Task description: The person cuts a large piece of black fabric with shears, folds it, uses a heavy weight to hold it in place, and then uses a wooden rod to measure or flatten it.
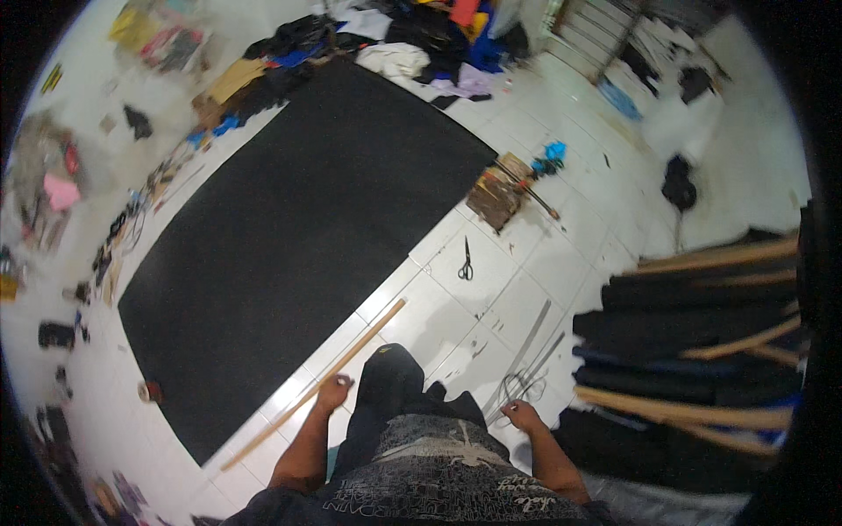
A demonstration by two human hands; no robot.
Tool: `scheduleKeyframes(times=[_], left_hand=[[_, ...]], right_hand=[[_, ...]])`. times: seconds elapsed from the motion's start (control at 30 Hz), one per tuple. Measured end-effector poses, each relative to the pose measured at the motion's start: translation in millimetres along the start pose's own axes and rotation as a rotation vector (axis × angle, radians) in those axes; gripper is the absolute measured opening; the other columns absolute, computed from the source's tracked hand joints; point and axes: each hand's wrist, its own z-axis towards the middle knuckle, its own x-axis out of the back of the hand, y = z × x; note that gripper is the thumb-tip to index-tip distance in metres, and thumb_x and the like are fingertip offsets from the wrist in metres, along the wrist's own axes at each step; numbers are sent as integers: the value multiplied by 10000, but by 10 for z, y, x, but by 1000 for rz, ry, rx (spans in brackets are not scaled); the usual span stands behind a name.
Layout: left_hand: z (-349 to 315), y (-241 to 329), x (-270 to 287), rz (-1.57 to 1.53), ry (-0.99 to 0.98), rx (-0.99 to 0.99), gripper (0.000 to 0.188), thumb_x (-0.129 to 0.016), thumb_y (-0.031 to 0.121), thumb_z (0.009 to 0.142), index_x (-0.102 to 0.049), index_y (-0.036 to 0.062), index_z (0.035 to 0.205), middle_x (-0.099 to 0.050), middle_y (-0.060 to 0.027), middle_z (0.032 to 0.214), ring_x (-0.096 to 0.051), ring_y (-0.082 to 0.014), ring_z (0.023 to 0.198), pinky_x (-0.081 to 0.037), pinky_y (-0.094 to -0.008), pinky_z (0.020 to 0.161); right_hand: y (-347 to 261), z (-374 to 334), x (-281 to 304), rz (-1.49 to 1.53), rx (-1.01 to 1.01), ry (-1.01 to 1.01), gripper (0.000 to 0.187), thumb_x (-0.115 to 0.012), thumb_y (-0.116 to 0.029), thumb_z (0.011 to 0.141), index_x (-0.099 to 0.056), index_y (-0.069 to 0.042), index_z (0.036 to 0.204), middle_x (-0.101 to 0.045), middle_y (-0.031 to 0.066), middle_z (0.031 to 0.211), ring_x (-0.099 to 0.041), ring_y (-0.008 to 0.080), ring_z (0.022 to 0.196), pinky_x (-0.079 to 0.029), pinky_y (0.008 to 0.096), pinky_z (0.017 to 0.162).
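Down low, the left hand [333, 393], its forearm angled forward and inward, curls its fingers at the brown stick [373, 331] beside the black fabric [307, 237], while the right hand [521, 415] bends inward by looped cord [519, 379], neither hand's grip being clear enough to tell.

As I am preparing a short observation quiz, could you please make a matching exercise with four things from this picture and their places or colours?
1. Large sheet
2. Scissors
3. Long strip
4. Round roll

A. Brown, beside the left hand
B. Wide, black and spread out flat
C. By the sheet's edge, in the picture's lower left
D. On the white tiles, right of the strip

Pairs: 1-B, 2-D, 3-A, 4-C
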Motion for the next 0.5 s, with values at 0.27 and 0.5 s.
scheduleKeyframes(times=[0.27, 0.5], left_hand=[[90, 381, -640, -368, -45, 173, 483, -676, 438, 881, -688, 35, 1146, -710, -167, 1077, -672, -308, 989, -519, -383, 887], [522, 1597, -699, 108, -289, -147, 376, -630, 278, 824, -684, 32, 1103, -664, -227, 1151, -618, -405, 1075, -490, -468, 930]], right_hand=[[-1178, 1239, 954, -166, 171, -512, 689, -629, -598, 871, -599, -48, 1287, -656, 214, 1177, -649, 337, 1071, -508, 416, 910], [-2629, 1659, 1830, -514, 383, -387, 347, -537, -379, 986, -590, -37, 997, -652, 228, 945, -624, 417, 940, -495, 498, 775]])
